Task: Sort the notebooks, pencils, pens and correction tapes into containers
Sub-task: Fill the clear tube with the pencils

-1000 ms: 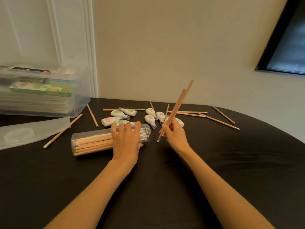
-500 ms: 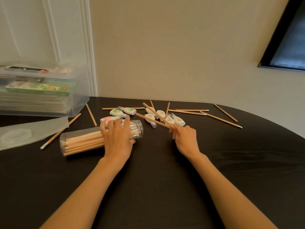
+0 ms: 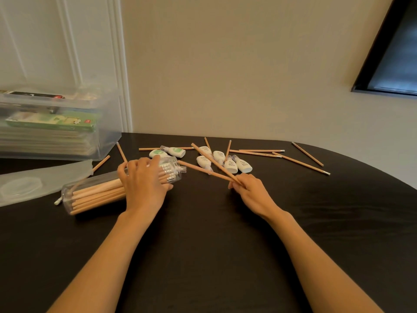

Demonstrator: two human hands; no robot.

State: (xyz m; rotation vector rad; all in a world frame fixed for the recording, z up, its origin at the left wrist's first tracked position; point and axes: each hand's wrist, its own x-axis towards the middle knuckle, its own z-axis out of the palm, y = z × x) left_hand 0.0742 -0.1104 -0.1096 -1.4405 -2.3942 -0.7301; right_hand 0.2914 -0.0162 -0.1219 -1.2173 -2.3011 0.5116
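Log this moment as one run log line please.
left hand: steadying clear jar lying on its side | right hand: aiming pencils at jar mouth

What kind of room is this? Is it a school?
Probably a room in a home, not a school. There is one dark table against a plain wall, with a white panelled door on the left and a window corner on the right. No desks or boards show.

Clear round jar (image 3: 99, 193) lying on its side at centre left, full of wooden pencils (image 3: 97, 195), mouth turned to the right. Two more pencils (image 3: 209, 171) raised at centre, tips toward that mouth. Loose pencils (image 3: 300, 162) scattered flat at upper right. White correction tapes (image 3: 228, 162) clustered at upper centre. Notebooks (image 3: 47, 136) stacked inside clear box (image 3: 106, 141), upper left.
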